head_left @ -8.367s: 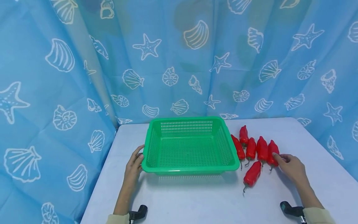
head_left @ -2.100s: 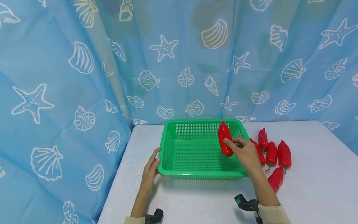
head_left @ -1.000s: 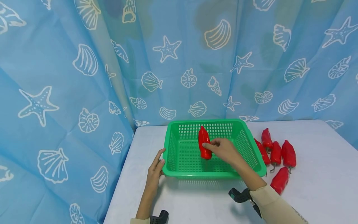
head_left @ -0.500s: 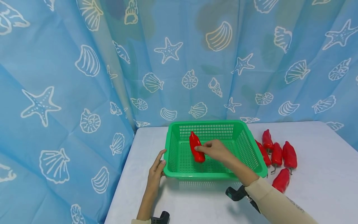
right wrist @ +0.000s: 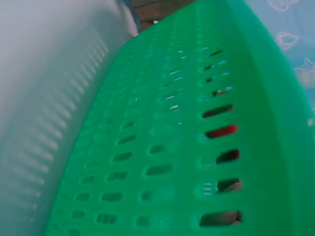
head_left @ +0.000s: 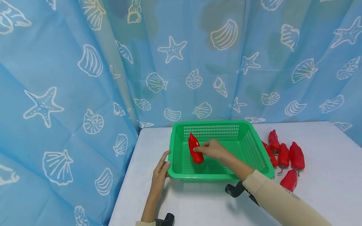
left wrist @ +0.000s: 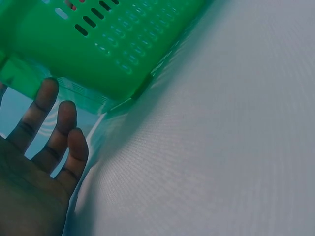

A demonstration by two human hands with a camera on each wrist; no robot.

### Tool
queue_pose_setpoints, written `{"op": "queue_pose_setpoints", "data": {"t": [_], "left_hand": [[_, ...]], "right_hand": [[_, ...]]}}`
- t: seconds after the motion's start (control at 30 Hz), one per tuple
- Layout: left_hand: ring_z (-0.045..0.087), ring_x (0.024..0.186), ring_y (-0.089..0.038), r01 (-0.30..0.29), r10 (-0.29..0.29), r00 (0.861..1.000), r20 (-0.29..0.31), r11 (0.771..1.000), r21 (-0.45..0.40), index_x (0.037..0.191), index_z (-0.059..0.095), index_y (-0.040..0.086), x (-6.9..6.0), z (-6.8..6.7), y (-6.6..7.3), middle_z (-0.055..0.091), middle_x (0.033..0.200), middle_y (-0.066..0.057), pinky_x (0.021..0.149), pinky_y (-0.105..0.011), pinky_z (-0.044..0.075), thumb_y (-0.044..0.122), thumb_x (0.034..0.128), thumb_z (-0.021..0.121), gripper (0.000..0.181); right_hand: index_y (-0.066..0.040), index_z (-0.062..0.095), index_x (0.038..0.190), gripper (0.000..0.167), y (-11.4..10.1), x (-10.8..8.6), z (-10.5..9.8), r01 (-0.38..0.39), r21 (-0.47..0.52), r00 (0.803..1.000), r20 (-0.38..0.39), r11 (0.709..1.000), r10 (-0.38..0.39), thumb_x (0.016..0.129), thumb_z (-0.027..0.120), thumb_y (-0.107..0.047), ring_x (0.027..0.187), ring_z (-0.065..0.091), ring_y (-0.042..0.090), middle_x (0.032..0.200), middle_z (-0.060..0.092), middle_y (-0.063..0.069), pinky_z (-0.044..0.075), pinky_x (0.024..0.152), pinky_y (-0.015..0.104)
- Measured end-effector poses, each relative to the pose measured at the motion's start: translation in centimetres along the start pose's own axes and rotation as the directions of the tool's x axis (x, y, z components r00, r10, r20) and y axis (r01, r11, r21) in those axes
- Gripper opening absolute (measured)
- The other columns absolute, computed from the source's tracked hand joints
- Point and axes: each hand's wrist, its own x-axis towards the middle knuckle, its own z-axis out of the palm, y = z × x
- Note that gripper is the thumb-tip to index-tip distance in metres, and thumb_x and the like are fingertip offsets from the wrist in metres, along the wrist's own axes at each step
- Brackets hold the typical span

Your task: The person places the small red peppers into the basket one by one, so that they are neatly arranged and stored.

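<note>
Green plastic, likely light and springy, meets the loosely extended left hand at the left rim of the basket, lower centre. Over its floor, a glossy red pepper leans in the pinching right hand; I'd guess it's light and slippery, best held mid-body, with other peppers lying lower right.

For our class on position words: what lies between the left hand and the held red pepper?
The green basket's left wall, then bare basket floor, in the head view.
</note>
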Motion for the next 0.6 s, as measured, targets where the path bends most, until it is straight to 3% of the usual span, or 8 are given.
{"op": "queue_pose_setpoints", "data": {"t": [0.2, 0.33, 0.6], "left_hand": [[0.059, 0.083, -0.021, -0.014, 0.014, 1.000, -0.003, 1.000, 0.009, 0.146, 0.048, 0.043, 0.0, 0.1, -0.1, 0.058, 0.095, -0.010, 0.076, -0.034, 0.050, 0.042, 0.1050, 0.048, 0.041], [0.060, 0.083, -0.022, -0.017, 0.017, 1.000, 0.001, 1.000, 0.006, 0.146, 0.048, 0.042, 0.1, 0.2, -0.2, 0.058, 0.095, -0.012, 0.076, -0.035, 0.050, 0.042, 0.1051, 0.048, 0.041], [0.061, 0.082, -0.022, -0.016, 0.016, 1.000, -0.010, 1.000, 0.012, 0.145, 0.049, 0.042, -0.1, 0.1, -0.2, 0.060, 0.098, -0.010, 0.076, -0.035, 0.051, 0.041, 0.1049, 0.049, 0.040]], "right_hand": [[-0.004, 0.071, 0.083, 0.031, -0.1, 0.7, 0.9, -0.033, -0.055, 0.999, 0.006, 0.998, 0.033, 0.091, 0.071, -0.034, 0.092, 0.056, 0.026, 0.086, 0.067, 0.008, 0.047, 0.080, 0.045], [-0.006, 0.068, 0.073, 0.033, -0.2, 1.3, 1.4, -0.048, -0.073, 0.999, 0.003, 0.996, 0.049, 0.090, 0.071, -0.033, 0.074, 0.046, 0.018, 0.075, 0.064, 0.009, 0.040, 0.068, 0.037], [-0.006, 0.065, 0.073, 0.031, -0.2, 2.3, 2.7, -0.094, -0.071, 0.995, 0.036, 0.993, 0.097, 0.089, 0.071, -0.031, 0.072, 0.043, 0.017, 0.078, 0.062, 0.010, 0.034, 0.065, 0.034]]}}
